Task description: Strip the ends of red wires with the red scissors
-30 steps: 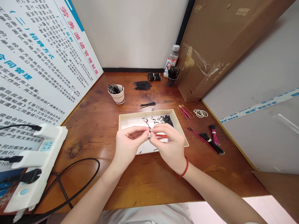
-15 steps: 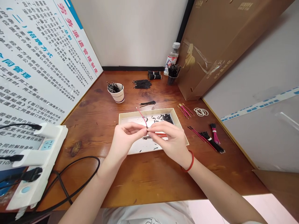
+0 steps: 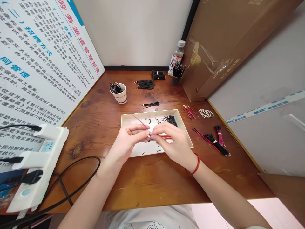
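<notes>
Over a shallow cream box, my two hands meet with their fingertips nearly touching. My left hand pinches a thin pink wire, whose free end points up and to the left. The thumb and forefinger of my right hand are pressed together at the wire's lower end; the fingers hide what lies between them. Black scraps are piled in the box's back right corner, with smaller bits scattered over its white bottom. Something with orange-red handles lies in the box, partly behind my right hand.
Behind the box are loose black wires, a paper cup of black wires, a clear cup and a bottle. Pink wires, white bands and bundles lie right. A power strip stands left.
The pink wire has tilted further left, its free end now lower. My left fingers have shifted slightly along it. The camera view has moved a little.
</notes>
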### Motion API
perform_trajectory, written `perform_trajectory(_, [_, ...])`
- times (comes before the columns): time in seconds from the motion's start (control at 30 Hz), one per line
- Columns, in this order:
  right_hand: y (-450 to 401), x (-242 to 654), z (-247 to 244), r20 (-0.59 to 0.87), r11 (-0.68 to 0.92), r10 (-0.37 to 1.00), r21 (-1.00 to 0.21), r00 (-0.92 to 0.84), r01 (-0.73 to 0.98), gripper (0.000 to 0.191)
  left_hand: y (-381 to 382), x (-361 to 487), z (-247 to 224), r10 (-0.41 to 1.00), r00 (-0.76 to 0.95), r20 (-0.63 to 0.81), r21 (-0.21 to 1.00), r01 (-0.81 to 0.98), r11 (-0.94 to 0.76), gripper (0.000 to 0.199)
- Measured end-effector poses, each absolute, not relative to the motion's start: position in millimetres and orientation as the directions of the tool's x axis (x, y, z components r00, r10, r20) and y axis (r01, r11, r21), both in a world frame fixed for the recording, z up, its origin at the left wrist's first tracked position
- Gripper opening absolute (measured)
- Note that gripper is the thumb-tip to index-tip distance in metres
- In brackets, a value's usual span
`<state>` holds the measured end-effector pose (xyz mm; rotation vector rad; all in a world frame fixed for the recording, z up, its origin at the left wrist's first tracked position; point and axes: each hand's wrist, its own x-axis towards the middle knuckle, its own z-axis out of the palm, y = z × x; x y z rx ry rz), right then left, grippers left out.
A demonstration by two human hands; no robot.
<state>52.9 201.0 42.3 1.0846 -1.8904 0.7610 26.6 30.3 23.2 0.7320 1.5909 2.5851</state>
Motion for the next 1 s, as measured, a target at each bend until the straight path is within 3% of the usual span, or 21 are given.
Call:
perform_trajectory(0.13, [197.7,50.9,39.9,0.832,0.466,-0.465,-0.060,-0.302,-0.883,0.016,33.9,27.4,23.9,0.239,-0.880,0.410,0.834,0.256,-0.488,0.022])
perform_trajectory(0.3, [191.5,43.9,30.7,0.835,0.554,-0.505,0.120,-0.218,-0.824,0.019,39.0,27.8,22.1,0.189,-0.886,0.424,0.831,0.297,-0.471,0.027])
perform_trajectory(0.43, [188.0,42.5,25.0,0.830,0.578,-0.527,0.196,-0.179,-0.792,0.020,37.3,28.0,20.5,0.201,-0.868,0.454,0.833,0.334,-0.442,0.025])
perform_trajectory(0.83, [186.8,41.2,21.0,0.824,0.554,-0.511,0.096,-0.247,-0.827,0.018,31.8,31.3,23.9,0.212,-0.849,0.484,0.850,0.398,-0.344,0.012])
perform_trajectory(0.93, [198.9,44.7,37.6,0.764,0.613,-0.502,-0.016,-0.405,-0.790,0.014,30.4,30.0,21.9,0.134,-0.837,0.530,0.820,0.465,-0.334,0.007])
perform_trajectory(1.0, [210.1,46.2,52.1,0.672,0.757,-0.451,-0.059,-0.587,-0.651,0.013,29.8,28.7,21.0,0.024,-0.825,0.564,0.790,0.532,-0.305,0.005])
